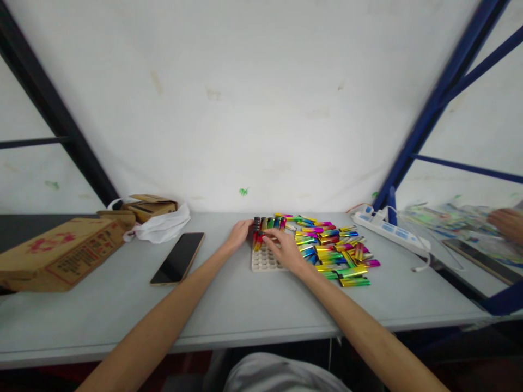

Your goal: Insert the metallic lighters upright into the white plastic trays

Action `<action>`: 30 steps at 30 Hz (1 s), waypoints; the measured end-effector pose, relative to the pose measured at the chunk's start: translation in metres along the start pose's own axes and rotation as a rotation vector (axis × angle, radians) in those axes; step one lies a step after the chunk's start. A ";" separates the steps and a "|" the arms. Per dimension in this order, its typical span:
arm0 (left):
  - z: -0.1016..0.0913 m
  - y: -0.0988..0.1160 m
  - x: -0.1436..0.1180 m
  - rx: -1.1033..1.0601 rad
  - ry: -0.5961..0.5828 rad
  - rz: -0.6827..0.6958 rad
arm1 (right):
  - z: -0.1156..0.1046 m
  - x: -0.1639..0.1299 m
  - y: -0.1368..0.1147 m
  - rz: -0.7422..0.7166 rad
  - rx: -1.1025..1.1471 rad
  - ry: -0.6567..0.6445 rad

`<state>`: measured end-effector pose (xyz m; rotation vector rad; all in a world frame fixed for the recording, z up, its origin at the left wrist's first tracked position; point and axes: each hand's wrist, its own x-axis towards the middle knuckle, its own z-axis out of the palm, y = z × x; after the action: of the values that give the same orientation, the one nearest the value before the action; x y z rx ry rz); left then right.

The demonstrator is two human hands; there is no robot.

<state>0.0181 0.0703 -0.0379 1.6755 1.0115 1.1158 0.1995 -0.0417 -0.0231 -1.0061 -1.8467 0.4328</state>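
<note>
My right hand [286, 247] is over the slotted tray [265, 262], fingertips pinched on one lighter [258, 241] that stands in the second row, near the tray's left edge. My left hand [240, 233] rests against the tray's far left corner, fingers curled on the rim; can't tell if it actually grips or just steadies.

Handling, as I judge it: lighters are light, rigid, with a glossy metallic skin, so probably slick. Best hold is a pinch on the flat sides just below the dark cap, body upright, so it drops straight into a slot. Not fragile, but standing neighbours look easy to knock over. The tray itself looks like thin moulded stuff (likely light enough to slide, hence the left hand on it).

Looks: slim sticks, rainbow gradient finish in yellow, green, magenta, blue and red, with dark tops. One row of lighters [269, 222] stands filled along the tray's far edge. The rest of the tray shows bare round-ish slots, pale beige.

The loose pile of lighters [335, 247] lies flat just right of the tray, touching it, scattered at all angles on the grey table [229, 305].

Also around: phone [178, 258] face up to the left, cardboard box [57, 251] further left, white plastic bag [161, 226] behind the phone, power strip [388, 228] right of the pile. Another person's hand [506, 223] at the far right edge, well apart from mine.
</note>
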 end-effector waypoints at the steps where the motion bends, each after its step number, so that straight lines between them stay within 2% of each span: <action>1: 0.000 -0.001 0.000 0.005 0.001 0.003 | 0.000 0.000 0.001 -0.020 -0.020 -0.014; 10: 0.000 0.003 -0.003 0.074 0.029 -0.005 | -0.008 0.006 0.001 -0.199 -0.253 -0.136; 19: -0.002 0.005 -0.003 0.088 0.024 -0.002 | -0.011 0.005 -0.006 -0.131 -0.345 -0.186; 26: -0.001 0.002 -0.002 0.057 0.023 -0.006 | -0.030 -0.011 -0.018 -0.168 -0.284 -0.410; 30: -0.001 0.001 -0.002 0.057 0.029 -0.001 | -0.027 -0.014 -0.020 -0.170 -0.322 -0.441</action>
<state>0.0167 0.0683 -0.0369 1.7080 1.0719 1.1225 0.2168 -0.0681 -0.0051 -1.0084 -2.4372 0.2725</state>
